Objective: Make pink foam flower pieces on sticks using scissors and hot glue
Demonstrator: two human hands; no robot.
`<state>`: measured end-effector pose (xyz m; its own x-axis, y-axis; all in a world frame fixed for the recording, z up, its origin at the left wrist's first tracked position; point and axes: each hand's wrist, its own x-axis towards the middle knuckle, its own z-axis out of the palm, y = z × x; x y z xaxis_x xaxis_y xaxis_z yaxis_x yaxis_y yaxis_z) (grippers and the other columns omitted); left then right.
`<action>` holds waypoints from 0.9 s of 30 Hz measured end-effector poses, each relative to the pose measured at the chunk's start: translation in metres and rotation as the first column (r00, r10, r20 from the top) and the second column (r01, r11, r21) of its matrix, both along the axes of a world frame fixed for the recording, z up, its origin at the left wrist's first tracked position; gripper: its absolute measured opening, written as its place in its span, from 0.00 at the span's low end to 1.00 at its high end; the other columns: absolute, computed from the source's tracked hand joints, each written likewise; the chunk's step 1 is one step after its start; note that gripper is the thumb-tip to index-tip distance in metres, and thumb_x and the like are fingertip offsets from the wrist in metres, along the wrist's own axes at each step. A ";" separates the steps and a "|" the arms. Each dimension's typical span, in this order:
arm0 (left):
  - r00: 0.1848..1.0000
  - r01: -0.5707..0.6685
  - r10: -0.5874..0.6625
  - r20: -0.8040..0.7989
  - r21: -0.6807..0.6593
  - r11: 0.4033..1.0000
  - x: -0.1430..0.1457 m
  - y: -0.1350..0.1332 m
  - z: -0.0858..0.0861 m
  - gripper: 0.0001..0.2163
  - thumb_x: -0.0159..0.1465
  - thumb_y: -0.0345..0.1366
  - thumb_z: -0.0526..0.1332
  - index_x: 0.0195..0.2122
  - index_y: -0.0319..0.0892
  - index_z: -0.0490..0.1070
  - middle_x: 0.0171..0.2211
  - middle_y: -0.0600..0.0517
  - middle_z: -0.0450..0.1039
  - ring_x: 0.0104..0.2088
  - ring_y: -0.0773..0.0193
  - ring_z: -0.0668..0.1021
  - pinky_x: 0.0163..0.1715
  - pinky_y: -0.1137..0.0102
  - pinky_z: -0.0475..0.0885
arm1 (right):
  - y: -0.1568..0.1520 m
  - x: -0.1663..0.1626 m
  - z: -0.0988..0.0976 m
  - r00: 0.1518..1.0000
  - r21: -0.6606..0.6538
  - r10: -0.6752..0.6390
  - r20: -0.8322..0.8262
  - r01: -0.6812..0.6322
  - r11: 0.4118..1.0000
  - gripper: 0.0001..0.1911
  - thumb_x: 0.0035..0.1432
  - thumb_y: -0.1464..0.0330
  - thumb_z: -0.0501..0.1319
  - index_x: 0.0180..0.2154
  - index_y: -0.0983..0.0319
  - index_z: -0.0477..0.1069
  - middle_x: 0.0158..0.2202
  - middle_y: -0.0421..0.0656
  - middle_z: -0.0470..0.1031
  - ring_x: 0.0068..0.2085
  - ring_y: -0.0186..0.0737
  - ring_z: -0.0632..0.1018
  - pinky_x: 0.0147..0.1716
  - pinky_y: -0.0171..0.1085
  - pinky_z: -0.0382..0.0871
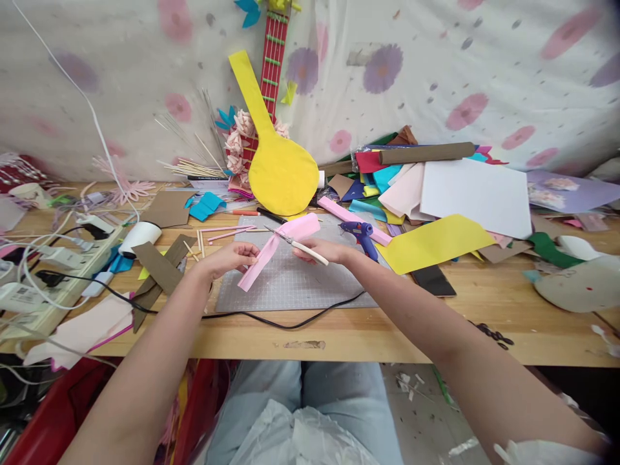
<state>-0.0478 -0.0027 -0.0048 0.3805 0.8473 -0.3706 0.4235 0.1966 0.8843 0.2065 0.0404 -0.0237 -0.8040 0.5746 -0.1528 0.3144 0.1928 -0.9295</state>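
Pink strip (262, 261), felt or paper, pinched at edge by left hand (241, 256), likely steadied against blades of white-handled scissors (296, 245) crossing it. Right hand (330, 249) clamped around scissors' handles, probably for leverage. Gridded grey cutting mat (300, 290) beneath both hands, perhaps shielding wooden table (358, 339). Blue glue gun (364, 237) just right of right hand; yellow sheet (436, 244) farther right. Flower-print sheeting (426, 84) hangs well beyond hands.
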 end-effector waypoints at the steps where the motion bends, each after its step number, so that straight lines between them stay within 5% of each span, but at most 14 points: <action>1: 1.000 0.008 -0.008 0.004 -0.001 1.000 -0.002 0.000 0.000 0.10 0.48 0.39 0.63 0.31 0.40 0.69 0.26 0.55 0.67 0.25 0.71 0.68 0.26 0.75 0.63 | 0.000 -0.001 0.000 1.000 -0.029 0.004 -0.016 -0.005 1.000 0.21 0.48 0.51 0.55 0.23 0.63 0.56 0.21 0.35 0.55 0.21 0.26 0.59 0.20 0.29 0.53; 8: 1.000 -0.008 0.008 -0.003 -0.005 1.000 -0.006 -0.001 -0.002 0.11 0.46 0.38 0.63 0.30 0.40 0.70 0.25 0.54 0.68 0.25 0.70 0.69 0.24 0.75 0.62 | 0.006 -0.004 -0.008 1.000 -0.134 -0.016 0.003 0.017 0.991 0.20 0.49 0.51 0.54 0.26 0.63 0.58 0.22 0.35 0.57 0.21 0.26 0.60 0.19 0.30 0.55; 22: 0.997 -0.077 0.077 0.014 -0.028 0.997 -0.007 -0.003 -0.001 0.08 0.44 0.35 0.64 0.26 0.40 0.70 0.21 0.55 0.66 0.22 0.72 0.67 0.21 0.77 0.61 | 0.007 -0.003 -0.002 0.989 0.028 -0.081 0.123 0.078 0.997 0.25 0.46 0.47 0.54 0.21 0.63 0.58 0.19 0.35 0.58 0.18 0.25 0.59 0.18 0.30 0.53; 27: 0.948 -0.291 0.290 0.127 -0.012 0.957 -0.016 -0.005 -0.012 0.09 0.41 0.33 0.66 0.25 0.39 0.71 0.22 0.54 0.67 0.23 0.70 0.69 0.23 0.75 0.65 | 0.011 -0.007 -0.003 0.963 0.176 -0.187 0.192 0.154 0.972 0.26 0.49 0.46 0.50 0.24 0.63 0.62 0.20 0.38 0.62 0.21 0.29 0.64 0.21 0.31 0.56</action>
